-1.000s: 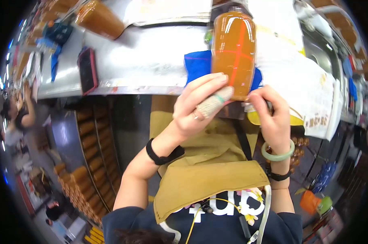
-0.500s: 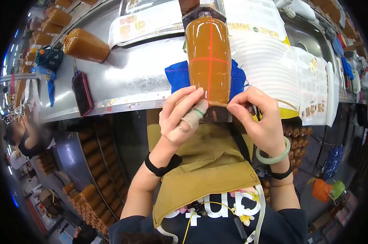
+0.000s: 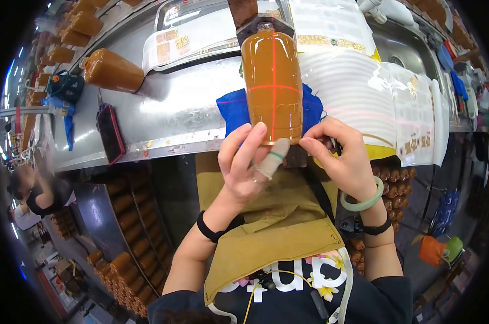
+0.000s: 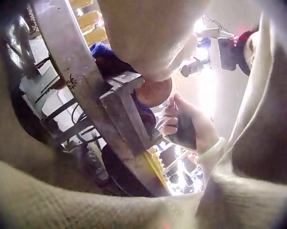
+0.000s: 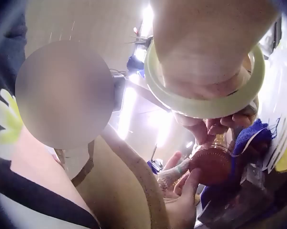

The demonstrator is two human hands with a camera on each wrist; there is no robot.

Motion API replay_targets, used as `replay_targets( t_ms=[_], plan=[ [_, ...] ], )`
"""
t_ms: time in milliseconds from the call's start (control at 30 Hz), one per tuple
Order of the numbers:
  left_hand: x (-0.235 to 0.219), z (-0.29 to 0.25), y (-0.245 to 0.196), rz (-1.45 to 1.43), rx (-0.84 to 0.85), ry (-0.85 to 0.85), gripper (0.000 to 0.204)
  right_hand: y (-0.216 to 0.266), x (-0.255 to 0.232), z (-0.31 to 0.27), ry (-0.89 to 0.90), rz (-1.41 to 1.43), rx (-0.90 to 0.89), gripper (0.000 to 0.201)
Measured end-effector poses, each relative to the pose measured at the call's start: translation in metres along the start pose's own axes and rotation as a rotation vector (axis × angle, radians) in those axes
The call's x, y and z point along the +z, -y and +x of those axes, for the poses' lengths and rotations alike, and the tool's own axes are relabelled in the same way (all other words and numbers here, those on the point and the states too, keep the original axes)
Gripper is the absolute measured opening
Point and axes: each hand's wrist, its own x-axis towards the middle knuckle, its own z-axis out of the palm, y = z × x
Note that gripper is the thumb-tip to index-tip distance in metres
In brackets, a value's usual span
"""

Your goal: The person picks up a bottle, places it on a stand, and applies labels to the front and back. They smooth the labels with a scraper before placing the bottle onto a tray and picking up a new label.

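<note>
A flask-like bottle point(image 3: 274, 81) with amber-brown contents or coating lies with its base towards me, crossed by red light lines. Its neck points away, into a metal bracket. My left hand point(image 3: 243, 162) reaches its base from the left, fingers extended; one wears a pale fabric cover point(image 3: 274, 159) with a green band. In the right wrist view my left thumb point(image 5: 191, 181) lies at the round base point(image 5: 212, 167). My right hand point(image 3: 341, 154) has curled fingers, its thumb and forefinger pinched together at the base's right corner. I cannot tell whether they hold anything thin there.
A blue cloth point(image 3: 233, 108) lies under the bottle. Printed sheets point(image 3: 352, 92) cover the right side, beside a sink point(image 3: 401, 46). Another brown bottle point(image 3: 112, 70) and a red-edged phone point(image 3: 110, 135) stand or lie at left. Stacked brown bottles point(image 3: 127, 278) fill racks below.
The head view has shifted, so the bottle appears farther left. My left fingers have spread and the covered finger has moved down and right along the base. My right hand stays at the corner.
</note>
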Motion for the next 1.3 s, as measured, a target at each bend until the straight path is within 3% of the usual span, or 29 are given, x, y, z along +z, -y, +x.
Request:
replay_targets(
  t_ms=[33,67,133,167,333,533,667,700,800,933,1133,1167,1300],
  plan=[
    [0.0,-0.005,-0.009,-0.178,-0.292,-0.026,0.034,-0.001,0.001,0.0,-0.001,0.0,0.0,0.01],
    [-0.002,-0.003,-0.006,-0.178,-0.292,-0.026,0.034,-0.003,0.002,0.0,-0.009,0.009,-0.001,0.01],
    [-0.005,0.002,0.007,-0.2,-0.097,0.144,0.034,-0.002,0.002,0.0,-0.018,0.019,-0.002,0.01],
    [0.004,0.002,0.006,-0.229,-0.139,0.001,0.031,0.001,0.001,0.0,0.0,0.006,0.017,0.01],
    [0.0,-0.007,0.005,-0.212,-0.293,-0.002,0.028,0.003,-0.001,0.001,-0.012,0.014,-0.019,0.01],
    [0.001,-0.003,-0.002,-0.016,-0.082,0.004,0.031,0.0,-0.004,-0.001,-0.012,0.007,0.017,0.01],
    [-0.001,-0.003,0.003,-0.149,-0.08,0.109,0.033,-0.002,-0.002,0.0,-0.021,-0.007,-0.02,0.01],
    [0.009,0.003,0.006,-0.179,-0.081,-0.057,0.034,-0.003,-0.001,0.0,-0.027,-0.009,-0.031,0.01],
    [0.0,-0.005,0.004,-0.216,-0.354,-0.002,0.032,0.004,-0.002,0.0,-0.004,0.018,0.026,0.01],
    [-0.002,-0.012,0.009,-0.183,-0.291,-0.01,0.031,0.001,0.0,0.001,-0.011,0.01,-0.044,0.011],
    [-0.002,-0.012,0.004,0.059,-0.026,0.025,0.024,-0.001,-0.003,0.0,-0.006,0.001,-0.021,0.011],
    [-0.001,-0.013,0.001,0.065,-0.053,0.05,0.018,-0.003,-0.002,0.001,-0.007,0.0,-0.019,0.011],
    [-0.002,0.001,0.004,-0.168,-0.072,0.155,0.016,-0.004,0.0,0.001,-0.02,0.007,-0.024,0.012]
  ],
)
